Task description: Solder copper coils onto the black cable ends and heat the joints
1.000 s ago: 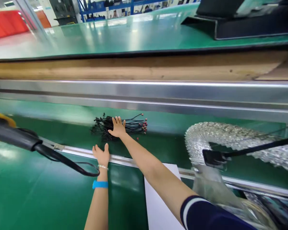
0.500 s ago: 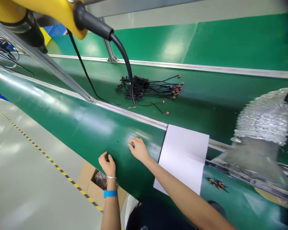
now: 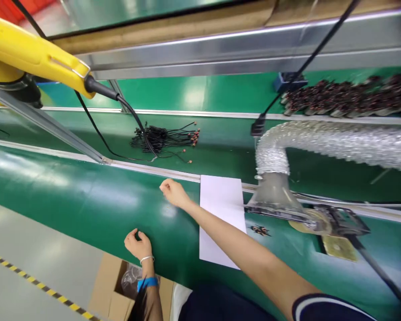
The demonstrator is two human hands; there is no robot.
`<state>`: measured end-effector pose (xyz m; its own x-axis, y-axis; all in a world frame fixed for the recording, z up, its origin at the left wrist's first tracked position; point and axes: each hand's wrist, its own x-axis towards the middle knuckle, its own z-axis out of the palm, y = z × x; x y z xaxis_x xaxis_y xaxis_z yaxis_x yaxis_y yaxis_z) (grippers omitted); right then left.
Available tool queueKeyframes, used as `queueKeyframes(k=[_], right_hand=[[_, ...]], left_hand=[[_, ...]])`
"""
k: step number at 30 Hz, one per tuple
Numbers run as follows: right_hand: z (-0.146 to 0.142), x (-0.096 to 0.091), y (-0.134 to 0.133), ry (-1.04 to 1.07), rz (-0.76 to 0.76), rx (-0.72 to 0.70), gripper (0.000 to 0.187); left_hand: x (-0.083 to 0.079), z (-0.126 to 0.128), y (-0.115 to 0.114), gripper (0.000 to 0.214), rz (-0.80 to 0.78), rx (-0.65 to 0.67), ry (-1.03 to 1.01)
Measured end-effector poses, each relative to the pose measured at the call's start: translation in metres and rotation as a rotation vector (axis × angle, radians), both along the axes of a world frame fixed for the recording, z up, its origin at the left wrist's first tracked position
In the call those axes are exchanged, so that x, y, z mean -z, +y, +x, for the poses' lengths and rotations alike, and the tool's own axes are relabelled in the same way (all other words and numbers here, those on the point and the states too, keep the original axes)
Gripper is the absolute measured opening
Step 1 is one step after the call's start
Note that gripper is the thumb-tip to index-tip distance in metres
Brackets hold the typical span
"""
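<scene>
My right hand (image 3: 173,192) rests knuckles up on the green mat (image 3: 87,200), fingers curled under so that anything in them is hidden. It lies just left of a white sheet (image 3: 220,200). My left hand (image 3: 137,243) sits at the mat's near edge in a loose fist, with a bracelet and a blue band on the wrist. A bundle of black wires with red ends (image 3: 163,137) lies on the belt beyond the metal rail, well out of reach of both hands.
A yellow arm (image 3: 33,53) with a black cable hangs at upper left. A silver flexible duct (image 3: 321,142) ends in a hood by the sheet. Several dark parts (image 3: 347,96) line the far shelf. An open cardboard box (image 3: 112,292) stands on the floor below.
Both hands have drawn back from the wire bundle and the rail to the near mat, and their fingers have curled. The view has swung and tilted.
</scene>
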<state>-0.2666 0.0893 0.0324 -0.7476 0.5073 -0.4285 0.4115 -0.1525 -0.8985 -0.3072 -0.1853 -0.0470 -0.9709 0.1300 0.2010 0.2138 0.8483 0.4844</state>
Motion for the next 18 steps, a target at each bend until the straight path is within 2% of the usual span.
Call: queueKeyframes(k=[2,4,6,9,13,18], right_hand=[[0.025,-0.024,0.021,0.096,-0.140,0.082,0.019],[0.049,-0.047,0.029,0.191,-0.277,0.135,0.034],[0.070,-0.067,0.029,0.261,-0.378,0.168,0.046],[0.093,-0.090,0.022,0.321,-0.537,0.215,0.048],[0.110,-0.109,0.018,0.355,-0.769,0.272,0.042],[0.122,-0.122,0.016,0.393,-0.912,0.299,0.038]], left_hand=[[-0.003,-0.001,0.006,0.013,0.019,-0.021,-0.024],[-0.009,-0.001,0.015,0.014,0.046,-0.039,-0.046],[-0.017,0.003,0.029,0.015,0.092,-0.032,-0.069],[-0.037,0.016,0.059,0.018,0.196,0.048,-0.130],[-0.076,0.043,0.108,0.018,0.355,0.214,-0.237],[-0.139,0.068,0.152,0.016,0.528,0.370,-0.355]])
